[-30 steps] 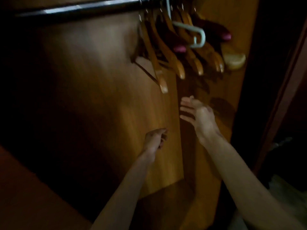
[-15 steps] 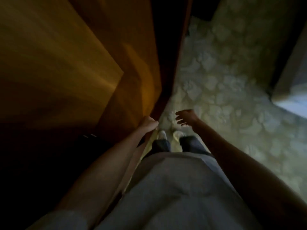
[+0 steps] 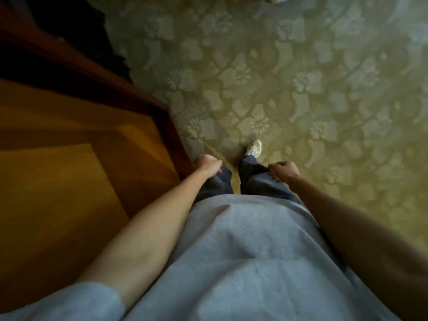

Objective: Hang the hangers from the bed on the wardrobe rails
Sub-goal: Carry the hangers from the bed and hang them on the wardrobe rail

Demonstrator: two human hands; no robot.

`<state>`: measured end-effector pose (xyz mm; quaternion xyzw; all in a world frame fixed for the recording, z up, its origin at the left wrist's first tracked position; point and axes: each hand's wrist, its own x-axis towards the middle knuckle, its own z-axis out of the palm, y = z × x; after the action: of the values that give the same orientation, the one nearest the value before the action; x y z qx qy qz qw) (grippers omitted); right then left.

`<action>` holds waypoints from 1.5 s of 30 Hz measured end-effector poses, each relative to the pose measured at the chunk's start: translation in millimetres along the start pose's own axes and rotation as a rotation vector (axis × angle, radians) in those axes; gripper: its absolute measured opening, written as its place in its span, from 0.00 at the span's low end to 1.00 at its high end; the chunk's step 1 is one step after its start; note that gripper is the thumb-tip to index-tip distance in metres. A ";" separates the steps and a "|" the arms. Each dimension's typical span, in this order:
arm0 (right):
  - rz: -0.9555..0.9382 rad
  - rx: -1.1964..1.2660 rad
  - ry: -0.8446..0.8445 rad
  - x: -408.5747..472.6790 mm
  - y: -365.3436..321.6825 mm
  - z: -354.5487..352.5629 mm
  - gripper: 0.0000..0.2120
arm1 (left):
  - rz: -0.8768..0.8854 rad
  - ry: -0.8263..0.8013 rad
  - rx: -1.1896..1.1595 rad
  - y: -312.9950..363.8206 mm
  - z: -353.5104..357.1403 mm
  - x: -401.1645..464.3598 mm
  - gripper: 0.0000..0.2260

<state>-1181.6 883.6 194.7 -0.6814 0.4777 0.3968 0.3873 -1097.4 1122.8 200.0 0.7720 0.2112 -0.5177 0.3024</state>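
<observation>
No hanger, rail or bed shows in the head view, which points straight down at my body and the floor. My left hand (image 3: pixel 209 165) hangs beside my left thigh, fingers curled in, holding nothing. My right hand (image 3: pixel 284 170) hangs by my right thigh, fingers loosely curled, also holding nothing. The wooden wardrobe (image 3: pixel 69 177) fills the left side, its dark front edge just left of my left hand.
A pale green carpet (image 3: pixel 301 89) with a flower pattern covers the floor ahead and to the right. My shoe (image 3: pixel 254 148) and dark trouser legs are in the middle. A grey shirt fills the bottom of the view.
The view has swung from the wardrobe rail with its hung hangers down to the floor. Both hands have dropped from chest height to my thighs, and the fingers have curled in.
</observation>
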 end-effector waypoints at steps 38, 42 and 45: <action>0.208 0.641 0.110 222.1 -169.1 -454.9 0.10 | 0.173 0.025 0.327 632.2 14.3 173.5 0.11; 0.300 0.684 0.137 234.8 -170.6 -497.0 0.10 | 0.325 -0.027 0.340 770.2 46.9 191.8 0.13; 0.360 0.743 0.142 247.6 -175.0 -532.9 0.08 | 0.370 -0.074 0.381 855.6 78.4 201.6 0.11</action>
<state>-866.2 357.8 200.3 -0.4265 0.7254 0.2111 0.4973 -527.6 448.8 203.5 0.8210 -0.0463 -0.5119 0.2486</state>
